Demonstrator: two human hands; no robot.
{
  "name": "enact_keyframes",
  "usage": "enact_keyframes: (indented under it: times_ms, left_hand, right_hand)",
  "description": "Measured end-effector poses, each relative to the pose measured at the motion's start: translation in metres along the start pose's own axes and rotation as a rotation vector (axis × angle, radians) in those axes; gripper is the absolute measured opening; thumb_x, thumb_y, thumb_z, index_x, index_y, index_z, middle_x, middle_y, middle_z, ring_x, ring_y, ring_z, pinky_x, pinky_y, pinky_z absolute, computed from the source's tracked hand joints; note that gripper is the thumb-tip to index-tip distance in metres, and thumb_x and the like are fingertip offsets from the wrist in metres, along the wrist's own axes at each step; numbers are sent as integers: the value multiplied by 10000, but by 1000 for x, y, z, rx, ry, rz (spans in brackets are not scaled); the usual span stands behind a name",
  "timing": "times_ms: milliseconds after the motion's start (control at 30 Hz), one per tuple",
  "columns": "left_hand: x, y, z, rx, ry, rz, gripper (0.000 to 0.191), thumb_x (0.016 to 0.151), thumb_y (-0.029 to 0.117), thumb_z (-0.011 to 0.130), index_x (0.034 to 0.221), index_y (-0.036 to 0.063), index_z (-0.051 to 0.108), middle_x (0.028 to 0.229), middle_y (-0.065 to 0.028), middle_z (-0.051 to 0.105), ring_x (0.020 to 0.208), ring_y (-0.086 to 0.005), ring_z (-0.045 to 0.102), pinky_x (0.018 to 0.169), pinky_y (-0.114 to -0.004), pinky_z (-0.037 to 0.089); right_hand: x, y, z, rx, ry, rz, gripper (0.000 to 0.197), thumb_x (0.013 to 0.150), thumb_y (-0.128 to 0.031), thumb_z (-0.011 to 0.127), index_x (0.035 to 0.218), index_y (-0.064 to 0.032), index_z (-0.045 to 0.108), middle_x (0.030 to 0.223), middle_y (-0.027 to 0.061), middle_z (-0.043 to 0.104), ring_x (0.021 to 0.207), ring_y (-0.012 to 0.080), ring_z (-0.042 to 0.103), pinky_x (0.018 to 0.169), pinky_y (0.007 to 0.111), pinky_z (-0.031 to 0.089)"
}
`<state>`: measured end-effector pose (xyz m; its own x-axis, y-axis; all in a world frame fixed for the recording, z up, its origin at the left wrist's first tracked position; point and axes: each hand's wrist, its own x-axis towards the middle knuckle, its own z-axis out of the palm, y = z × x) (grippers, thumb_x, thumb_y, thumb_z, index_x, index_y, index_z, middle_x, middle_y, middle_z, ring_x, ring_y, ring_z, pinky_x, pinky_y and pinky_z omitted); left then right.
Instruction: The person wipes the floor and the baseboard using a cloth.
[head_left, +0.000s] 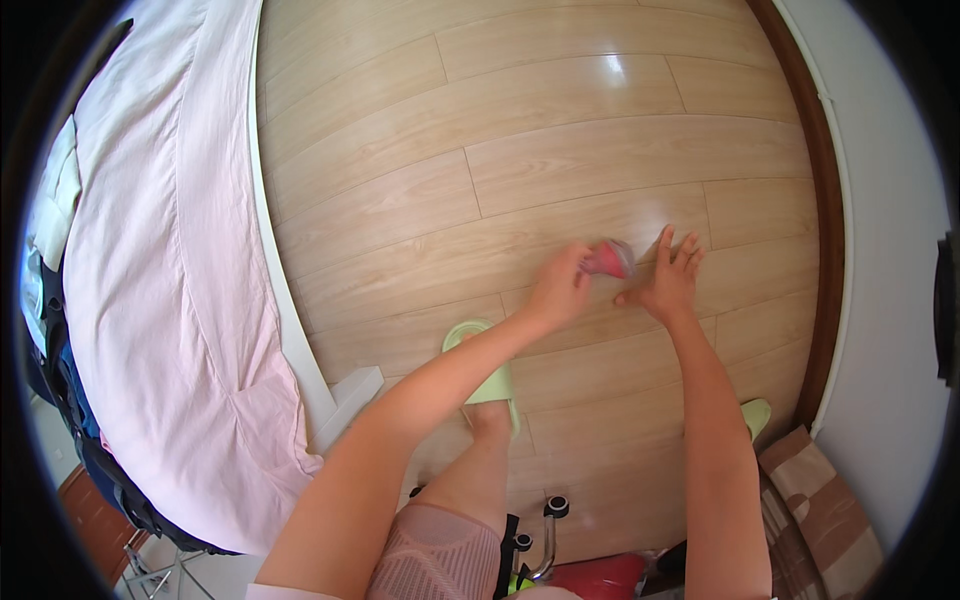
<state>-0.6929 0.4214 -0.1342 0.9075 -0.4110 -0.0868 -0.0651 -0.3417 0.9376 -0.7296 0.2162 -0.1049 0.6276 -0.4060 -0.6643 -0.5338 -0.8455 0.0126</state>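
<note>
My left hand (559, 289) grips a small red-and-clear object (614, 259), held by one end. Its wider end points right, and motion blur keeps me from telling what it is. Just to the right of it, my right hand (670, 283) has its fingers spread and holds nothing. A small gap separates that hand from the object. Both hands are over the light wood-plank floor (570, 165); how high above it, I cannot tell.
A bed with a pale pink sheet (172, 285) and white frame (270, 225) runs along the left. Green slippers (491, 386) are on my feet. At the right stand a wall (892, 247) with a brown baseboard (821, 240) and a folded brown patterned item (821, 502). Chair casters (556, 507) show below.
</note>
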Motion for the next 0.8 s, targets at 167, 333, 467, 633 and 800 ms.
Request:
enact_keyframes:
  times_ms: [167, 333, 467, 633, 800]
  left_hand:
    - [51, -43, -133, 410, 559, -155, 186, 854, 7, 582, 1028, 54, 536, 933, -198, 610, 883, -400, 608, 769, -466, 474]
    - [79, -96, -245, 685, 634, -318, 408, 848, 10, 602, 1253, 58, 576, 1100, -223, 672, 1032, -415, 634, 875, -475, 503]
    - [88, -99, -207, 703, 552, -83, 432, 863, 36, 664, 1290, 87, 623, 1152, -202, 687, 1064, -397, 648, 908, -442, 521]
    - [91, -63, -156, 607, 151, 23, 391, 829, -4, 645, 1213, 68, 651, 1094, -184, 693, 1048, -387, 634, 891, -461, 523]
    - [108, -89, -231, 681, 287, 2, 352, 786, -31, 655, 1123, 57, 704, 1068, -186, 708, 990, -382, 662, 893, -440, 531]
  right_hand:
    - [-2, 5, -3, -15, 44, 10, 1567, 456, -553, 957, 1624, -178, -19, 1643, 308, -68, 1503, 544, -23, 1231, 545, 158]
    - [-3, -4, -3, -1, 31, 0, 1565, 457, -546, 958, 1624, -175, -17, 1640, 318, -57, 1501, 549, -22, 1227, 555, 165]
    - [0, -1, 0, -18, 40, 4, 1572, 450, -527, 965, 1623, -166, -18, 1635, 330, -55, 1498, 556, -26, 1225, 561, 163]
    - [-6, 7, 9, 33, 59, 25, 1575, 435, -523, 968, 1625, -210, -14, 1650, 292, -54, 1505, 539, -24, 1222, 566, 188]
    - [-4, 17, 14, 60, 94, 20, 1575, 419, -529, 967, 1626, -257, -7, 1663, 253, -64, 1513, 518, -19, 1221, 555, 216]
